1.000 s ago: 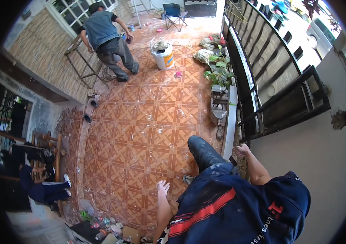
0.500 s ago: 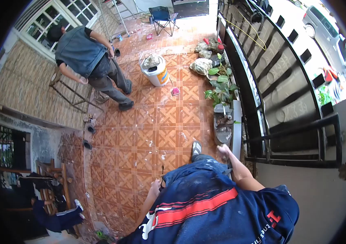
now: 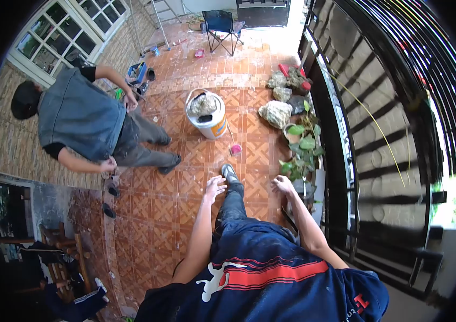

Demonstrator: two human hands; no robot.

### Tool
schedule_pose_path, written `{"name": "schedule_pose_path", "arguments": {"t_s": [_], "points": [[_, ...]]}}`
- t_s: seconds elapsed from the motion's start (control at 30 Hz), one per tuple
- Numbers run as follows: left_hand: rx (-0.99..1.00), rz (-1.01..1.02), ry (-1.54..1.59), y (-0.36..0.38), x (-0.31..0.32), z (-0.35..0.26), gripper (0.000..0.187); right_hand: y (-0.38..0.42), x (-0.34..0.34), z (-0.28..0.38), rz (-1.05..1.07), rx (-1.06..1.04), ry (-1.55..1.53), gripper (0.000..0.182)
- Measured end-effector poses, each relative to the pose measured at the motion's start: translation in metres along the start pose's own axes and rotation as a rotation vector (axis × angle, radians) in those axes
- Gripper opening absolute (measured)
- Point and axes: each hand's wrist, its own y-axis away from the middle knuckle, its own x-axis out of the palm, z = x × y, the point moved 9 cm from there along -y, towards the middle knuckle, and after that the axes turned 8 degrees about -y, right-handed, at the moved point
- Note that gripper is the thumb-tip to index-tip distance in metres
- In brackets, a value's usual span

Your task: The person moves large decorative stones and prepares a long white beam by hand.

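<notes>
Seen from above, the person's left hand [image 3: 215,187] hangs spread over the tiled floor [image 3: 174,214] at mid-frame, fingers loose and released, grasping nothing. The right hand [image 3: 282,185] is just right of it, also slack and empty, close beside the leafy plant [image 3: 304,150] that grows along the black gate [image 3: 367,139] on the right of the frame. Between the two hands a foot in a grey shoe [image 3: 230,173] is planted on the tiles. Just above the shoe lies a small pink thing [image 3: 235,150], and above that, at upper centre, stands a white bucket [image 3: 207,114] with a grey lump inside. Pale rocks [image 3: 276,112] sit to the bucket's right. At upper left another person [image 3: 80,118] in a grey vest bends low near the brick wall [image 3: 8,134]. A folding chair [image 3: 222,22] stands at the top edge.
</notes>
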Motion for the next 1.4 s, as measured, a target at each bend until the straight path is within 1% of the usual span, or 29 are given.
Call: {"name": "schedule_pose_path", "arguments": {"t_s": [0.07,0.13,0.2,0.27,0.37,0.47,0.53,0.6,0.63,0.7,0.73,0.77,0.8,0.83,0.87,0.93,0.97,1.0,1.03,1.07,1.1,1.13,1.17,1.2,1.23,1.27,1.3,1.33,1.4], "points": [[-0.012,0.014,0.005,-0.055,-0.004,-0.034,0.037,-0.025,-0.011,0.030,-0.071,0.002,0.075,0.019],[-0.062,0.004,0.006,-0.105,-0.015,-0.068,0.037,-0.067,-0.037,0.016,-0.149,0.021,0.111,0.020],[-0.085,0.001,-0.029,-0.143,-0.032,-0.105,0.037,-0.075,-0.046,0.037,-0.204,0.206,-0.012,0.019],[-0.096,0.003,-0.070,-0.182,-0.046,-0.150,0.037,-0.101,-0.057,0.055,-0.190,0.238,-0.049,0.018],[-0.055,-0.068,-0.124,-0.232,-0.080,-0.209,0.035,-0.151,-0.072,0.081,-0.289,0.226,-0.098,0.022],[-0.040,-0.171,-0.069,-0.283,-0.113,-0.257,0.032,-0.219,-0.072,0.111,-0.197,0.292,-0.072,0.020],[-0.037,-0.285,-0.148,-0.315,-0.137,-0.280,0.033,-0.276,-0.067,0.131,-0.107,0.369,-0.057,0.020],[-0.028,-0.383,-0.242,-0.340,-0.154,-0.311,0.042,-0.347,-0.070,0.153,-0.102,0.333,0.096,0.021],[-0.056,-0.414,-0.212,-0.348,-0.160,-0.314,0.042,-0.385,-0.063,0.175,-0.046,0.324,0.172,0.022],[-0.016,-0.509,-0.418,-0.377,-0.175,-0.339,0.056,-0.457,-0.038,0.220,0.055,0.284,0.311,0.025],[-0.037,-0.545,-0.384,-0.399,-0.180,-0.336,0.056,-0.509,-0.028,0.220,0.130,0.265,0.458,0.026],[-0.106,-0.650,-0.453,-0.414,-0.190,-0.319,0.062,-0.565,-0.012,0.228,0.163,0.016,0.730,0.029],[-0.183,-0.741,-0.538,-0.426,-0.203,-0.299,0.067,-0.581,0.026,0.282,0.215,-0.114,0.841,0.034],[-0.118,-0.714,-0.565,-0.447,-0.203,-0.282,0.071,-0.616,0.067,0.282,0.392,-0.028,0.992,0.036],[-0.027,-0.693,-0.471,-0.441,-0.181,-0.308,0.070,-0.626,0.110,0.319,0.434,-0.177,0.996,0.036],[-0.236,-0.609,-0.390,-0.454,-0.165,-0.277,0.063,-0.646,0.191,0.332,0.579,-0.430,1.068,0.040],[-0.275,-0.610,-0.374,-0.455,-0.158,-0.259,0.063,-0.647,0.231,0.340,0.702,-0.441,1.102,0.055],[-0.169,-0.645,-0.386,-0.454,-0.148,-0.252,0.058,-0.645,0.268,0.347,0.730,-0.658,1.077,0.053],[-0.057,-0.682,-0.400,-0.451,-0.137,-0.249,0.054,-0.640,0.301,0.347,0.758,-0.807,1.100,0.051],[-0.083,-0.690,-0.385,-0.444,-0.122,-0.245,0.054,-0.635,0.328,0.347,0.778,-0.964,1.112,0.048],[-0.108,-0.706,-0.204,-0.432,-0.104,-0.243,0.050,-0.640,0.347,0.334,0.810,-0.954,1.109,0.048],[-0.129,-0.723,-0.025,-0.422,-0.089,-0.243,0.046,-0.640,0.365,0.317,0.838,-1.062,1.139,0.050],[-0.151,-0.737,-0.011,-0.413,-0.078,-0.247,0.046,-0.636,0.381,0.305,0.866,-1.172,1.166,0.054],[-0.254,-0.740,-0.053,-0.406,-0.069,-0.245,0.045,-0.639,0.393,0.297,0.895,-1.166,1.162,0.054],[-0.359,-0.736,-0.092,-0.398,-0.059,-0.239,0.043,-0.644,0.403,0.272,1.096,-0.975,1.195,0.049],[-0.368,-0.742,-0.077,-0.397,-0.050,-0.217,0.043,-0.649,0.413,0.250,1.280,-0.779,1.221,0.044],[-0.355,-0.764,-0.035,-0.392,-0.040,-0.197,0.041,-0.659,0.419,0.241,1.234,-0.673,1.240,0.032],[-0.339,-0.786,0.007,-0.388,-0.031,-0.180,0.040,-0.662,0.429,0.237,1.250,-0.666,1.246,0.032],[-0.284,-0.808,0.142,-0.385,-0.014,-0.174,0.041,-0.653,0.412,0.192,1.605,-0.240,1.589,0.031]]}}
